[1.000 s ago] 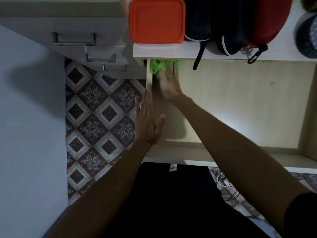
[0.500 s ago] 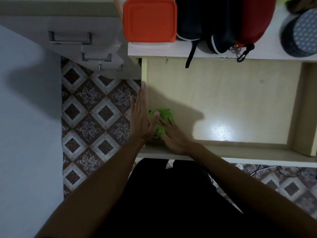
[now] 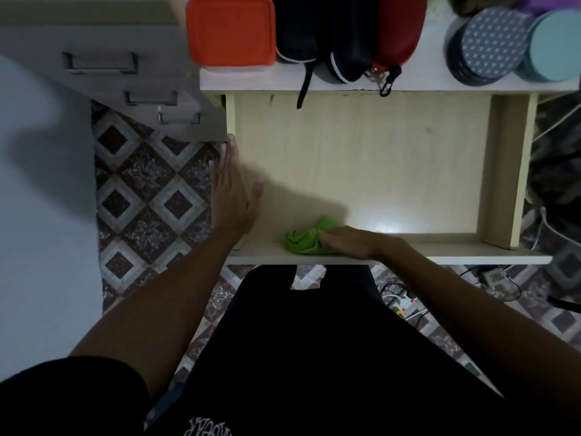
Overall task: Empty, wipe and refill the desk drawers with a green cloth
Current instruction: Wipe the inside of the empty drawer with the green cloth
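half the green cloth [image 3: 303, 242] under right hand [image 3: 352, 243]

right hand [image 3: 352, 242] presses green cloth [image 3: 303, 240] | drawer [image 3: 393, 165] front edge

one open drawer [image 3: 377, 158], holding one green cloth [image 3: 303, 240]. two hands: the left hand [image 3: 231, 190] and the right hand [image 3: 349, 242]. on the table [image 3: 421, 73] one orange lidded box [image 3: 231, 29], three zip cases, two black [image 3: 297, 26] [image 3: 350, 36] and one red [image 3: 401, 26], and two round tins, one dotted [image 3: 489, 42] and one teal [image 3: 555, 42]. three drawer handles [image 3: 100, 62] [image 3: 151, 97] [image 3: 179, 118] on the cabinet at left.
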